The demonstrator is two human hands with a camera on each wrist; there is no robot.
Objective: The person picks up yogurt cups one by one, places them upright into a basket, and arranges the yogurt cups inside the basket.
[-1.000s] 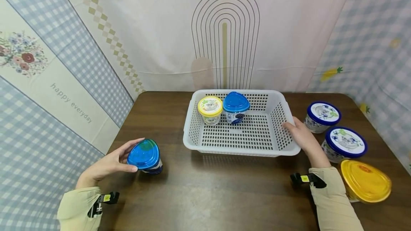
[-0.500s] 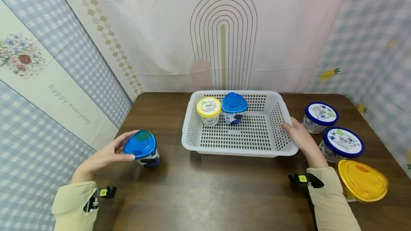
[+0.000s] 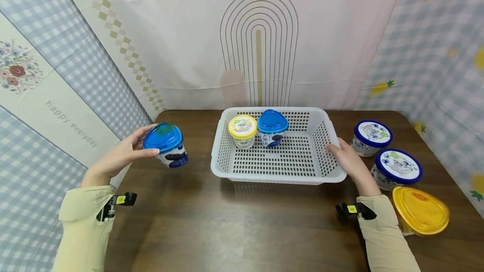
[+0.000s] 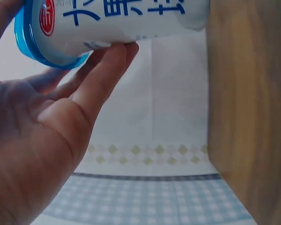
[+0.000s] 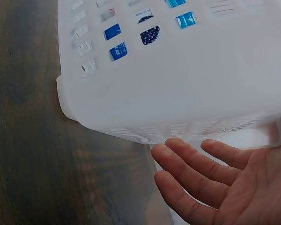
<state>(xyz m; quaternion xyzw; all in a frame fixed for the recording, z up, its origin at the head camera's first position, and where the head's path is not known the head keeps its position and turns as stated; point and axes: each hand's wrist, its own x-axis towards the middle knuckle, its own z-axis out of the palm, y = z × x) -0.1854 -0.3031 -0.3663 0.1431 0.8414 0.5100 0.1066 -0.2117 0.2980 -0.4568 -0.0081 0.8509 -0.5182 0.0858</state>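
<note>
My left hand (image 3: 120,156) holds a plastic cup (image 3: 171,150) with a blue lid by its upper part, thumb on the near side. Slightly tilted, the cup hangs above the left of the table; its printed white side (image 4: 126,21) fills the top of the left wrist view. My right hand (image 3: 352,162) grips the right rim of a white perforated basket (image 3: 280,178), thumb over the rim and fingers outside. Those fingers (image 5: 196,176) show beneath the basket wall in the right wrist view. Inside the basket stand a yellow-lidded cup (image 3: 243,131) and another blue-lidded cup (image 3: 272,127).
Right of the basket stand two dark-blue-lidded tubs (image 3: 373,135) and a yellow-lidded tub (image 3: 420,211), close to my right forearm. The brown wooden table (image 3: 227,230) ends at patterned cloth hangings (image 3: 181,53) behind and on both sides.
My left hand has lifted the blue-lidded cup off the table and moved it away from me. The right hand keeps its grip on the basket. The head view has shifted slightly.
</note>
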